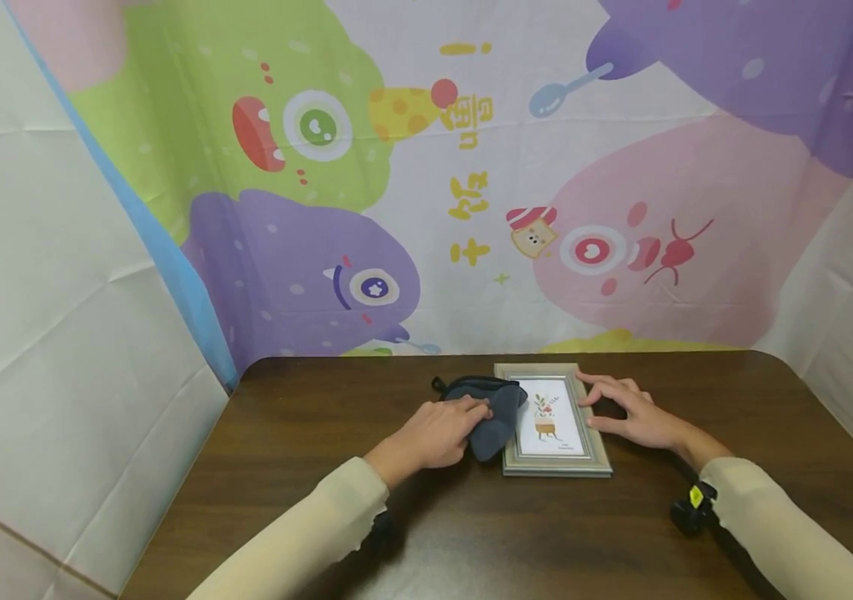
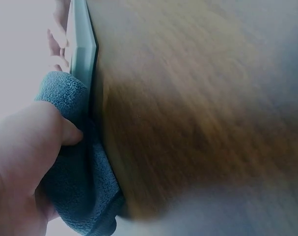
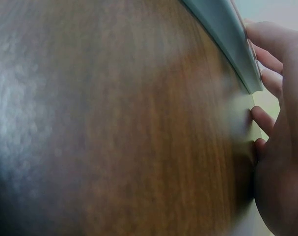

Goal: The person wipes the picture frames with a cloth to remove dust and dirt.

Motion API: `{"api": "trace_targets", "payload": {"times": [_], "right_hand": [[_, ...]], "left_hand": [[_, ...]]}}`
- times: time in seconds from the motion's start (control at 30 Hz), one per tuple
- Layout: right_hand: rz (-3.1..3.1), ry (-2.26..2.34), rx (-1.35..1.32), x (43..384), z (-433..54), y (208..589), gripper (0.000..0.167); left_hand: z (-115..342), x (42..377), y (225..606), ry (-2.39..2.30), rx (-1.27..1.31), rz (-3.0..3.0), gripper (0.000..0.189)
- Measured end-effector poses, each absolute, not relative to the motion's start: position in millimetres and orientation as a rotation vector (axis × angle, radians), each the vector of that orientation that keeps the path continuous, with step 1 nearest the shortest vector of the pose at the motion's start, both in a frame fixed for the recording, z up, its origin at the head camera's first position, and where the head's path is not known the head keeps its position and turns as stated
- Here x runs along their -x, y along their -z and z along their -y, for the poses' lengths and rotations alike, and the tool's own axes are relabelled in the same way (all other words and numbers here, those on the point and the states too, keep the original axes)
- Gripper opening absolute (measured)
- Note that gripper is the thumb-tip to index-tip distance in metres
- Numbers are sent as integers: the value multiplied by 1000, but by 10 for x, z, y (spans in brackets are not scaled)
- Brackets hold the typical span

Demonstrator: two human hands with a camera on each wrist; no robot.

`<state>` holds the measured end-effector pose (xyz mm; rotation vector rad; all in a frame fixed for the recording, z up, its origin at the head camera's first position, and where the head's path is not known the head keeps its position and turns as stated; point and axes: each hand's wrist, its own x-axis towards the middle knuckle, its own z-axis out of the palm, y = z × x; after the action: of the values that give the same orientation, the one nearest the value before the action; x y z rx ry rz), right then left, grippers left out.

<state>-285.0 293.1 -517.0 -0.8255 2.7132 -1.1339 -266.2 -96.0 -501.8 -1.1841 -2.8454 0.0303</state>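
A picture frame [image 1: 557, 467] with a silvery-beige border lies flat on the table, a plant drawing behind its front. A dark blue-grey fuzzy cloth [image 1: 496, 425] with a black edge overlaps the frame's left side. My left hand [image 1: 441, 433] grips this cloth; in the left wrist view the thumb presses into the bunched cloth [image 2: 75, 172], while the other fingers are mostly hidden. At the frame's right side, my right hand [image 1: 632, 412] rests its fingertips and thumb along the border. The right wrist view shows the thumb and fingers beside the frame's edge [image 3: 227, 44].
The brown wood-grain table [image 1: 471, 542] has rounded far corners. Behind it hangs a cartoon-printed curtain [image 1: 464, 308], with pale fabric walls [image 1: 58, 292] on both sides. A small black device with a yellow mark [image 1: 692, 504] sits at my right wrist.
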Motion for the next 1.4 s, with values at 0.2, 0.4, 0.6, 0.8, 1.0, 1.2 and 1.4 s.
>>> {"api": "trace_targets", "payload": {"times": [0.2, 0.4, 0.6, 0.8, 1.0, 1.2, 1.4], "right_hand": [[-2721, 1123, 824, 2854, -2933, 5175, 18], [-2716, 1132, 821, 2853, -2928, 5173, 17], [-2719, 1133, 839, 2850, -2935, 5149, 18], [-2728, 1136, 844, 2840, -2935, 5149, 18], [-2723, 1145, 851, 2830, -2927, 5160, 18], [-2734, 1144, 860, 2818, -2935, 5164, 17], [-2743, 1133, 868, 2844, -2929, 5179, 17]], "left_hand": [[1040, 3191, 5664, -31, 1196, 2775, 58], [1035, 3310, 5712, -63, 1167, 2750, 60], [982, 3392, 5670, -63, 1131, 2790, 58], [954, 3496, 5644, -58, 1094, 2824, 59], [968, 3524, 5675, -53, 1090, 2836, 61], [963, 3539, 5690, -80, 1084, 2818, 65], [991, 3516, 5648, 0, 1025, 2796, 62]]}}
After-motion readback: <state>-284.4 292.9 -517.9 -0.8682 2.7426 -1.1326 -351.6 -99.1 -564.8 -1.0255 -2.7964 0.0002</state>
